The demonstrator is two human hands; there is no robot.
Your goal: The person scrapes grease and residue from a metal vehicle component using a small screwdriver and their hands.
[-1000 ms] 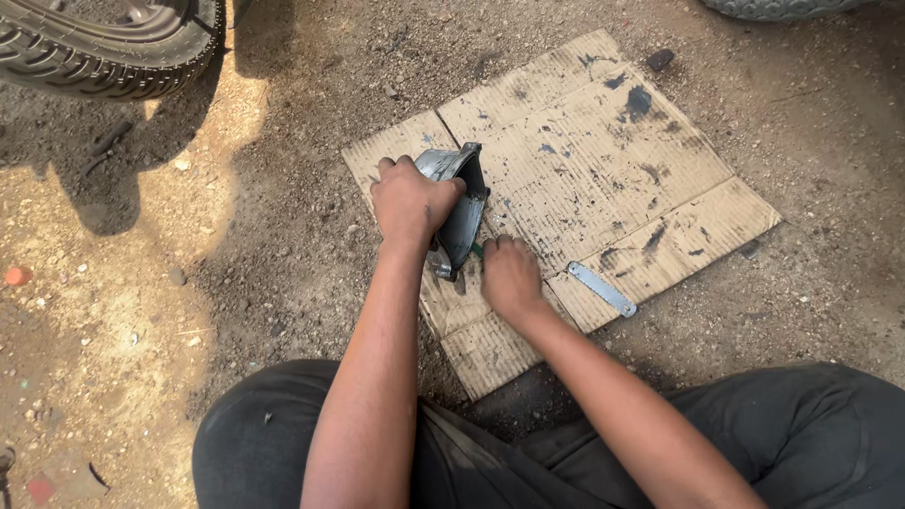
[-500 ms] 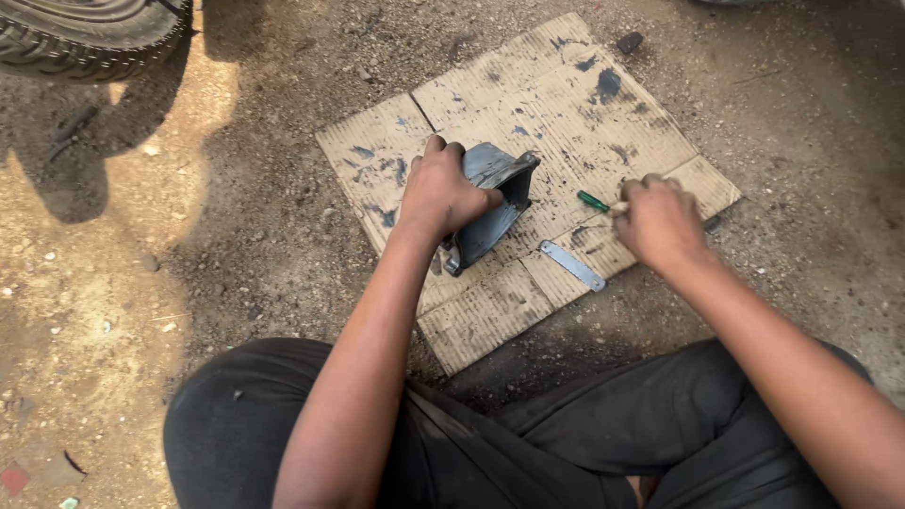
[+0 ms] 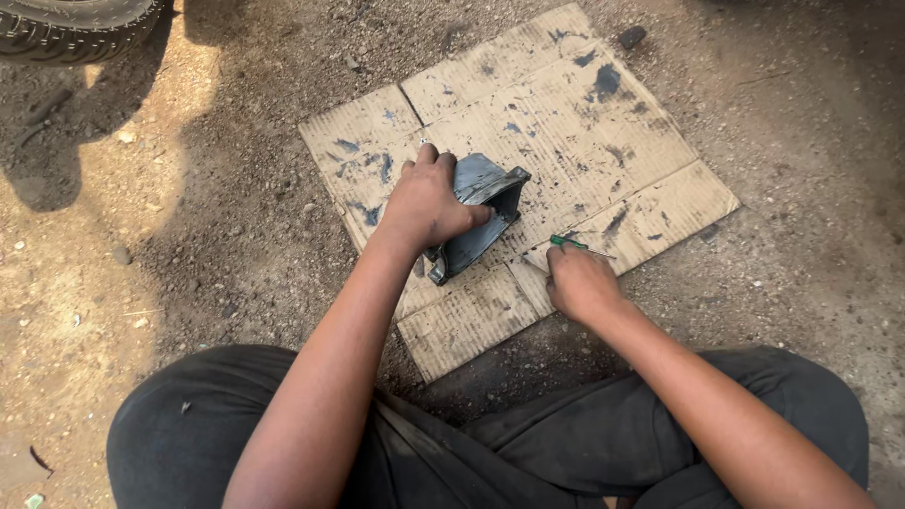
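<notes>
Nearest the camera, the person's legs in dark trousers fold across the bottom of the view, and both bare forearms reach forward over them onto a sheet of flattened cardboard. The left hand is closed over a grey metal housing, fingers over its top and thumb pressed against its side, pinning it to the cardboard. The housing is a hollow, boxy part lying on its side; its long axis runs on a diagonal from near-left to far-right, with the open mouth turned to the far right and the narrower end toward the person. Just to its right, apart from it, the right hand is curled in a loose fist around a thin tool with a green handle; the green end sticks out beyond the knuckles, pointing away and to the right. The cardboard is creased and blotched with dark stains, and lies on dry, gravelly dirt. Farthest off, at the top left corner, a black tyre throws shadow on the ground.
</notes>
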